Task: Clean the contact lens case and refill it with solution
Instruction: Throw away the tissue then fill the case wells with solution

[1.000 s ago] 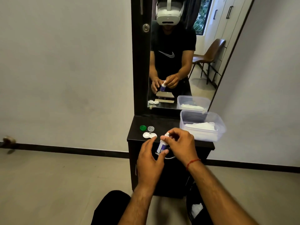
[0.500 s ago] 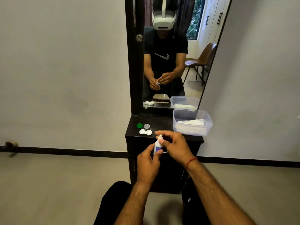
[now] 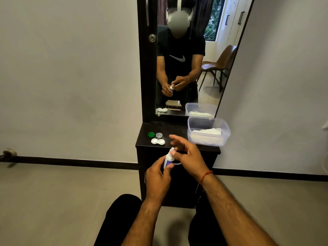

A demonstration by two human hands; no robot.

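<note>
My left hand [image 3: 158, 176] grips a small white solution bottle [image 3: 167, 159] with a purple label, held upright in front of the cabinet's edge. My right hand [image 3: 188, 155] pinches the bottle's white cap [image 3: 172, 150] with the thumb against it, while the index finger sticks out forward. The white contact lens case [image 3: 158, 141] lies with both wells uncovered on the black cabinet top [image 3: 177, 131]. Its green lid [image 3: 151, 134] and clear lid [image 3: 159, 135] lie just behind it.
A clear plastic box [image 3: 225, 126] with white tissues stands on the right of the cabinet top. A tall mirror [image 3: 209, 96] rises behind it and reflects my hands and the bottle. White walls flank the narrow cabinet; my knees are below.
Both hands with the bottle have drawn back from over the cabinet top toward me. My right index finger has lifted off the cap and now points forward.
</note>
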